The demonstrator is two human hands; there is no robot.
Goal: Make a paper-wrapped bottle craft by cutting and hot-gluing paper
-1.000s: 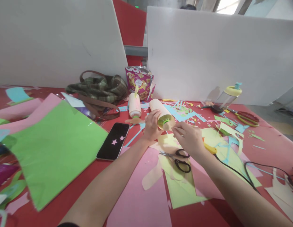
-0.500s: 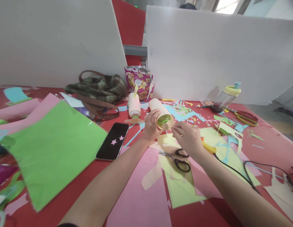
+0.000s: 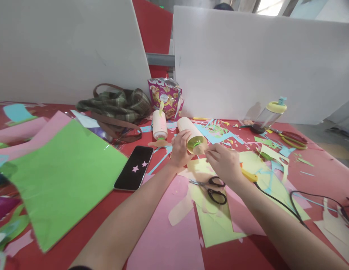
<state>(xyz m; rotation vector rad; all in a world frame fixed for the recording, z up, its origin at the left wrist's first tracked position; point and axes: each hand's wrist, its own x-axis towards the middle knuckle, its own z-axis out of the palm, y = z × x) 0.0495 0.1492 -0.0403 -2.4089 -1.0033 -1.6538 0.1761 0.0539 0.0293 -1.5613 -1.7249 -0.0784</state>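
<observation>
A bottle wrapped in cream sheet lies tilted, its clear greenish end towards me. My left hand is wrapped round its near left side. At that end, the fingers of my right hand are pinched together on the edge of a small cream piece, which touches the bottle. Whether the piece is stuck on, I cannot tell. Below my right hand lie black-handled scissors on yellow sheets. Left of my left hand is a second wrapped bottle with a yellow-green strip on top and a cream piece at its near end.
A phone carrying two pink stars lies beside a large green sheet. A yellow glue gun with a black cord is right of my right hand. Farther off are a clear bottle, red-handled pliers, a snack bag and a plaid bag.
Both hands stay at the bottle. My right hand has shifted very slightly at the small cream piece; everything else lies as before.
</observation>
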